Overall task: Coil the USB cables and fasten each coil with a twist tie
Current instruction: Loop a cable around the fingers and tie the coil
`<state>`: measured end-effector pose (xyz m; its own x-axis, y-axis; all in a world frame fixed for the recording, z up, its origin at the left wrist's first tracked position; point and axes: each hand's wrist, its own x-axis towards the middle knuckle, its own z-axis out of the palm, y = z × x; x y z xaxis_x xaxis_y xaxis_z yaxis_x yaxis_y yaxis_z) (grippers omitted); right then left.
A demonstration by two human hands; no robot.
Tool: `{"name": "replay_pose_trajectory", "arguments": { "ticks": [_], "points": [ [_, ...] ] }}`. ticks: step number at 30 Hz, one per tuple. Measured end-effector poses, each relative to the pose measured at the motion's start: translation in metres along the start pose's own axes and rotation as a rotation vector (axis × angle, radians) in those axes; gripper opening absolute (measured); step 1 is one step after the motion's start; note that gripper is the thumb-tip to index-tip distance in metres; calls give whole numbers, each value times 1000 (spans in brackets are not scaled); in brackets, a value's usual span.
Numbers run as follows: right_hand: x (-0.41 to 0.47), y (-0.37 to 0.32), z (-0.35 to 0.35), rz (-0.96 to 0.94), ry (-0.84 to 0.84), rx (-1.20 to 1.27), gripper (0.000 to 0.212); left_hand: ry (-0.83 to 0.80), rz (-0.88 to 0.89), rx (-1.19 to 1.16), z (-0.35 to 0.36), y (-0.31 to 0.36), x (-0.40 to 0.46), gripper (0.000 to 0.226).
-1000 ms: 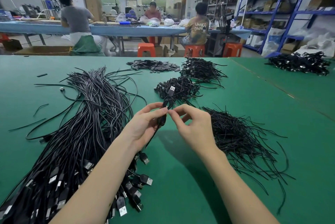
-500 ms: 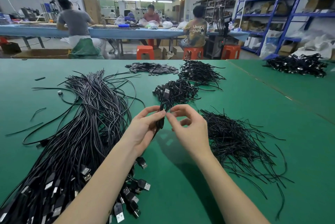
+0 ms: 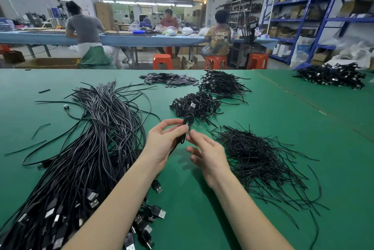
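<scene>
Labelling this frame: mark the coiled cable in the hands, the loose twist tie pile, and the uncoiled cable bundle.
coiled cable (image 3: 188,118): head view, loop above the fingers.
twist tie pile (image 3: 255,154): head view, dense middle of the heap.
uncoiled cable bundle (image 3: 97,140): head view, mid-length of the strands.

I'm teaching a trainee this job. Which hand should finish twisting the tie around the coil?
The right hand: its fingertips pinch the twist tie at the coiled cable, while the left hand grips it.

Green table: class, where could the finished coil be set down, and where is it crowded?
Bare table lies right of the coiled pile, beyond the twist ties; also the far-left part. Loose cables crowd the left; ties crowd the right of the hands.
</scene>
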<state>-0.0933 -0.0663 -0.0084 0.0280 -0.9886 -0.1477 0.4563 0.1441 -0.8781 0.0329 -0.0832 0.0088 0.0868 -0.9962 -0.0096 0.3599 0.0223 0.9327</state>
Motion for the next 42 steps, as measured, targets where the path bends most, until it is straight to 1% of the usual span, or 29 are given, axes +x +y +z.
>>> {"name": "replay_pose_trajectory", "arguments": {
  "ticks": [2,4,7,9,11,13,15,19,27,30,33,36,38,39,40,42],
  "points": [
    [1,5,-1,-117,23,-139,18,119,13,29,5,1,18,18],
    [2,11,-2,-181,28,-214,16,234,17,0,11,8,44,17],
    [3,16,-2,-206,9,-297,17,288,5,-66,26,24,91,14],
    [4,15,-3,-194,-3,-311,22,264,9,-3,35,31,117,9],
    [4,14,-3,-191,-9,-315,25,175,-30,190,42,28,132,27],
    [4,14,-4,-194,-15,-324,26,89,-82,378,44,17,136,36],
    [4,15,-4,-197,-20,-325,26,47,-95,439,42,6,137,40],
    [5,15,-5,-191,-22,-343,26,6,-51,561,39,2,138,43],
    [5,15,-7,-198,-29,-342,24,50,5,630,25,0,120,41],
    [4,14,-7,-193,-37,-332,24,95,34,580,16,4,95,33],
    [3,14,-7,-196,-47,-335,24,16,9,550,1,9,56,20],
    [1,14,-7,-204,-45,-365,22,-58,-19,436,-14,13,18,21],
    [0,14,-6,-219,-31,-462,21,-84,-29,420,-15,17,6,20],
    [-2,16,-5,-244,-35,-584,21,-91,-20,446,-15,19,2,20],
    [-3,16,-3,-286,-64,-778,21,-99,0,477,-13,22,1,19],
    [-9,17,3,-344,-214,-1255,25,-115,20,519,-12,25,-1,20]
  ]
}}
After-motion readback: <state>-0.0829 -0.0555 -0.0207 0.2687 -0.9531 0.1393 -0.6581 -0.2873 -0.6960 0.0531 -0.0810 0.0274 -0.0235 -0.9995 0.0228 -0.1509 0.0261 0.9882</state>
